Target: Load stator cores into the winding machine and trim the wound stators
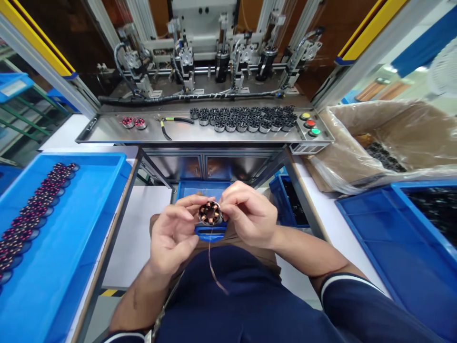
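Below the steel ledge (194, 135), a person's left hand (173, 233) and right hand (252, 214) clamp a copper-wound ring (210, 220), its wire (213, 273) trailing downward.

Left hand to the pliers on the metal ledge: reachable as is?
Probably yes: the way from the left hand to the pliers looks open, and they lie uncovered on the metal ledge. Its fingers touch the copper-wound ring, though.
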A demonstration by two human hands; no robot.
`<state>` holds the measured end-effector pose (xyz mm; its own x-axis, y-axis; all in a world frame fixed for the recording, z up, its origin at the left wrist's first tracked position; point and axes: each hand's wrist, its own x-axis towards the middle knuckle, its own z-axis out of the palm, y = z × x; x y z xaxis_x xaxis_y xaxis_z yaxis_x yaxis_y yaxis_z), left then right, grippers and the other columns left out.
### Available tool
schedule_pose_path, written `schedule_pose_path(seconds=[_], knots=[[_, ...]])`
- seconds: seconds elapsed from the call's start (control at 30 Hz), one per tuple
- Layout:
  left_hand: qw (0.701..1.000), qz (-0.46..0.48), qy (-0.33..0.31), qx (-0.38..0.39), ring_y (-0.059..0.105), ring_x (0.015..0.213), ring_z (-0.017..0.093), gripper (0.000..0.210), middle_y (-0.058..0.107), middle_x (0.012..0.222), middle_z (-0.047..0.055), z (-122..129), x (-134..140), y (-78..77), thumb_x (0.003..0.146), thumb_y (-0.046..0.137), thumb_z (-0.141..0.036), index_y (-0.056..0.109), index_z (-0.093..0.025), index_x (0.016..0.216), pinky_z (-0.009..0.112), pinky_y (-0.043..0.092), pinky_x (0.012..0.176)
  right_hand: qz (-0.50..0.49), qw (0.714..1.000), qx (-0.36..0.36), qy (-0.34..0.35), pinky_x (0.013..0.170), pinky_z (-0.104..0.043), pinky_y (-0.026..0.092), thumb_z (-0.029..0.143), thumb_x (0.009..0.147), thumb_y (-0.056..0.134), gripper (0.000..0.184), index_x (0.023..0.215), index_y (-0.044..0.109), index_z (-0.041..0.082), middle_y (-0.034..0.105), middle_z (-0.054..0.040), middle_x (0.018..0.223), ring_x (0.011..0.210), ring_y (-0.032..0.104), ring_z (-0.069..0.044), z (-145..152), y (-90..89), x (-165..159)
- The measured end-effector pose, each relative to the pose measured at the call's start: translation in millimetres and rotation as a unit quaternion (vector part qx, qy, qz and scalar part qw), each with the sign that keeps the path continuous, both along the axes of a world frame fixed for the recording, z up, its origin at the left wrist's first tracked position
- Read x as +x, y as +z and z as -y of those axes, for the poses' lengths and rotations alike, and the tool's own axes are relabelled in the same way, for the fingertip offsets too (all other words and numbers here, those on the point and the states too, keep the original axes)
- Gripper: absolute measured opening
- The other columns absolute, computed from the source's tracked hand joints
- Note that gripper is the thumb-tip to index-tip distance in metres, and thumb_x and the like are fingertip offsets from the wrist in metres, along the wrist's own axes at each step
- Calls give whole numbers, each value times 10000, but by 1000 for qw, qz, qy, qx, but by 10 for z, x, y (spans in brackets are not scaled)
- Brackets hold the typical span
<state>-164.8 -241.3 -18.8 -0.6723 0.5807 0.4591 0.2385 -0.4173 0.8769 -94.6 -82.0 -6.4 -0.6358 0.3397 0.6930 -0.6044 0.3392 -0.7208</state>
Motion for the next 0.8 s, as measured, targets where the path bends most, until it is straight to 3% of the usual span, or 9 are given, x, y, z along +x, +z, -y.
schedule_pose_path(seconds=[0.07, 0.13, 0.23, 0.37, 0.53, 0.67, 0.8], knots=[[995, 87, -37, -9, 703, 1117, 308, 356, 706, 1184, 123, -27, -10, 11, 821, 721, -484, 617, -271, 1086, 439, 637, 845, -31, 993, 114, -6, 618, -256, 557, 146, 903, 652, 76, 841, 661, 188, 666, -22, 724, 691, 651, -130, -93, 42, 10], [982, 158, -87, -49, 755, 917, 274, 500, 747, 1005, 130, -66, -3, 10, 776, 720, -613, 638, -218, 1070, 355, 645, 705, -36, 981, 188, -7, 616, -242, 570, 132, 902, 649, 63, 885, 660, 192, 685, -35, 773, 717, 669, -131, -166, 85, 25], [964, 215, -127, -91, 722, 626, 188, 417, 733, 748, 62, -104, 36, -4, 794, 745, -542, 658, -179, 980, 266, 592, 534, -39, 972, 233, -8, 612, -236, 579, 137, 912, 636, 62, 914, 653, 197, 682, -38, 788, 725, 675, -132, -238, 130, 41], [973, 206, -76, -72, 738, 651, 177, 314, 774, 843, 54, -89, 69, -14, 794, 793, -401, 693, -201, 1016, 259, 611, 569, -39, 973, 224, 40, 656, -285, 588, 199, 902, 670, 38, 931, 647, 198, 665, -37, 790, 729, 665, -145, -324, 129, 25], [979, 184, -39, -79, 738, 638, 179, 312, 781, 837, 60, -70, 48, 1, 775, 809, -396, 724, -191, 993, 262, 625, 560, 11, 988, 123, 90, 645, -279, 567, 370, 763, 841, 471, 1147, 630, 197, 670, -54, 912, 791, 633, -150, -419, 110, -25], [981, 174, -46, -66, 734, 645, 158, 271, 783, 846, 44, -88, 48, 14, 782, 810, -349, 736, -213, 1005, 241, 627, 577, 8, 980, 151, 127, 645, -258, 555, 286, 810, 804, 247, 1014, 701, 192, 687, -34, 818, 746, 641, -133, -414, 168, -26], [983, 167, -13, -82, 729, 624, 159, 318, 783, 833, 52, -86, 54, 14, 748, 833, -385, 736, -194, 985, 245, 630, 567, 30, 980, 162, 108, 617, -244, 553, 218, 874, 726, 74, 946, 745, 212, 704, -33, 789, 698, 664, -126, -377, 221, 14]])
